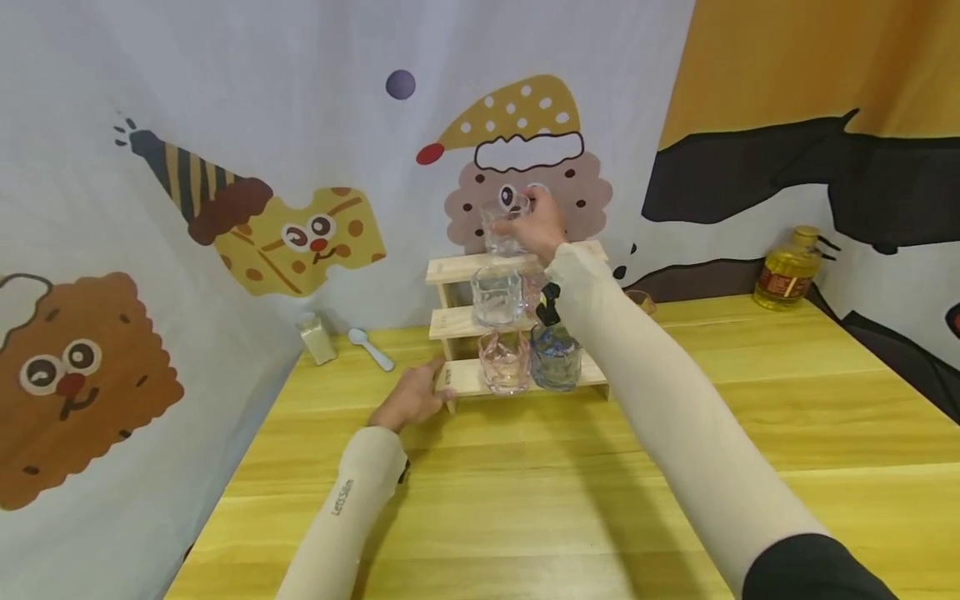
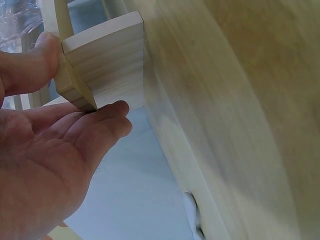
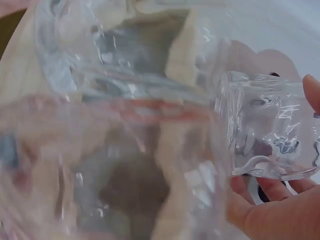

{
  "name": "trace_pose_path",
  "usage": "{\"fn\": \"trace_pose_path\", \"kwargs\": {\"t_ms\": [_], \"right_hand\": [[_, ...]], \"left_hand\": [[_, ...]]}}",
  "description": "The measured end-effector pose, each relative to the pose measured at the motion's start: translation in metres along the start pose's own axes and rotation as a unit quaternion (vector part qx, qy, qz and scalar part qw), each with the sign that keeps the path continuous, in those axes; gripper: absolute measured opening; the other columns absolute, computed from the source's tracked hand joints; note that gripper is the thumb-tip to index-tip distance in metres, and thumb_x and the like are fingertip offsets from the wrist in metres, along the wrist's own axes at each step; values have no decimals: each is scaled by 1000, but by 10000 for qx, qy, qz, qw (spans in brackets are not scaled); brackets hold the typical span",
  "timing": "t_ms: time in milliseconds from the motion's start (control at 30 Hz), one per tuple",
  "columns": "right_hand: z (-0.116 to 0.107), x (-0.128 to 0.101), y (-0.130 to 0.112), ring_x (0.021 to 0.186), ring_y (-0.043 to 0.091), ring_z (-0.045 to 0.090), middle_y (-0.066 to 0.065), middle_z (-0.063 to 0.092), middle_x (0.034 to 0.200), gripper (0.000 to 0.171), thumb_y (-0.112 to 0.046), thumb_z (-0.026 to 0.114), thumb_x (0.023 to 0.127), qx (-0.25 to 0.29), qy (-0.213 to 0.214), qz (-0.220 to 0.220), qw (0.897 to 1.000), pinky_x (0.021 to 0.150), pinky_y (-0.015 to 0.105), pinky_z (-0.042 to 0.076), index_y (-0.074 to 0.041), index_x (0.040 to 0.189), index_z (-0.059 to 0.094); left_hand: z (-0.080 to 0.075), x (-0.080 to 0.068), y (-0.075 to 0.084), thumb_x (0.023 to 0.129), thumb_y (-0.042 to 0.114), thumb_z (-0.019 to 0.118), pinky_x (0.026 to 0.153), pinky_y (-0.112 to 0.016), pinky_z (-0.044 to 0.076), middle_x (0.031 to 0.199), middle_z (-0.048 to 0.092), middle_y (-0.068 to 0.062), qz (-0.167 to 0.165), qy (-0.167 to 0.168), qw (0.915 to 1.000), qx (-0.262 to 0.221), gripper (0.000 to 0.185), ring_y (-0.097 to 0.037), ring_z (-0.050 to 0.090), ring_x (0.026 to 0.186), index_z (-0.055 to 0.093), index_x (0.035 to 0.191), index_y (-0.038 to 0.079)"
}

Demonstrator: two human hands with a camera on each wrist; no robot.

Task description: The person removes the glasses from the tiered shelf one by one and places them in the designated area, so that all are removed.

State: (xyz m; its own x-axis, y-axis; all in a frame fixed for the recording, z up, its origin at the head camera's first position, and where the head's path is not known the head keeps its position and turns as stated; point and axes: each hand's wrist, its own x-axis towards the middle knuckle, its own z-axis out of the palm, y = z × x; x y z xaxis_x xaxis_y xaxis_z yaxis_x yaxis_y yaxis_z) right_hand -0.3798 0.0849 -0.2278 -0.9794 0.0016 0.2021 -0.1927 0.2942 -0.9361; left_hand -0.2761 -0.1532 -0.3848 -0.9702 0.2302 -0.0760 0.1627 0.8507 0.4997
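Note:
A three-step wooden rack (image 1: 457, 267) stands at the back of the yellow table. My right hand (image 1: 537, 225) grips a clear glass (image 1: 501, 227) at the top step; in the right wrist view that glass (image 3: 267, 131) sits between my fingers (image 3: 270, 210). A second clear glass (image 1: 495, 296) stands on the middle step. On the bottom step a pink glass (image 1: 504, 362) and a blue glass (image 1: 556, 358) stand side by side. My left hand (image 1: 417, 397) pinches the left end of the rack (image 2: 107, 60), thumb (image 2: 30, 67) on one side and fingers (image 2: 102, 122) on the other.
A white spoon (image 1: 371, 348) and a small carton (image 1: 318, 339) lie left of the rack by the printed cloth backdrop. A bottle of yellow oil (image 1: 787, 268) stands at the back right. The wooden table (image 1: 540, 500) stretches toward me.

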Motion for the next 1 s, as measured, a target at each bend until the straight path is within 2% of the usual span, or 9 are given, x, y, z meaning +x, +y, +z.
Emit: {"fn": "trace_pose_path", "kwargs": {"t_ms": [100,200,333,600,733,900,1000], "right_hand": [[-9,-1,0,142,25,42,9,36,159,81,-22,79,87,33,28,-43,10000,113,42,46,-14,154,34],[-19,-2,0,152,24,30,4,27,166,86,-24,79,88,62,43,-68,9999,120,42,39,-20,158,30],[-33,-5,-1,155,22,24,1,21,169,86,-25,78,89,151,-10,-177,9997,123,42,34,-25,159,29],[-64,-17,7,157,23,18,5,17,170,83,-27,78,88,-133,-72,-326,9994,120,46,38,-21,158,32],[-80,-23,13,153,27,27,7,21,168,84,-30,78,88,-280,-45,-305,9991,116,50,42,-21,158,31],[-101,-34,20,137,30,41,12,27,161,82,-34,77,89,-324,58,-211,9992,104,53,50,-23,157,33],[-114,-38,25,129,27,43,13,32,156,81,-35,77,89,-388,191,-211,9988,100,51,51,-24,156,35]], "left_hand": [[1,0,-1,99,23,65,115,-55,41,149,49,-29,25,6,10000,36,68,-44,47,139,32,157,8],[1,0,-2,99,25,64,116,-55,41,151,47,-29,-23,-57,10000,75,69,-44,45,141,31,158,9],[0,0,-2,100,26,63,116,-55,41,151,46,-28,-69,-55,9999,79,69,-44,44,142,30,158,10],[2,0,-1,100,26,63,116,-55,40,151,46,-28,-35,-74,9999,112,69,-44,43,142,31,158,8],[2,0,-1,100,26,63,116,-55,40,152,46,-28,-33,-77,9999,86,69,-44,43,142,31,158,7],[1,-1,-2,100,26,63,117,-55,39,153,44,-27,-23,-86,9999,67,69,-43,42,143,30,158,7],[0,-1,-1,100,26,62,118,-56,38,154,43,-27,-33,-99,9999,33,69,-43,41,144,30,158,7]]}}
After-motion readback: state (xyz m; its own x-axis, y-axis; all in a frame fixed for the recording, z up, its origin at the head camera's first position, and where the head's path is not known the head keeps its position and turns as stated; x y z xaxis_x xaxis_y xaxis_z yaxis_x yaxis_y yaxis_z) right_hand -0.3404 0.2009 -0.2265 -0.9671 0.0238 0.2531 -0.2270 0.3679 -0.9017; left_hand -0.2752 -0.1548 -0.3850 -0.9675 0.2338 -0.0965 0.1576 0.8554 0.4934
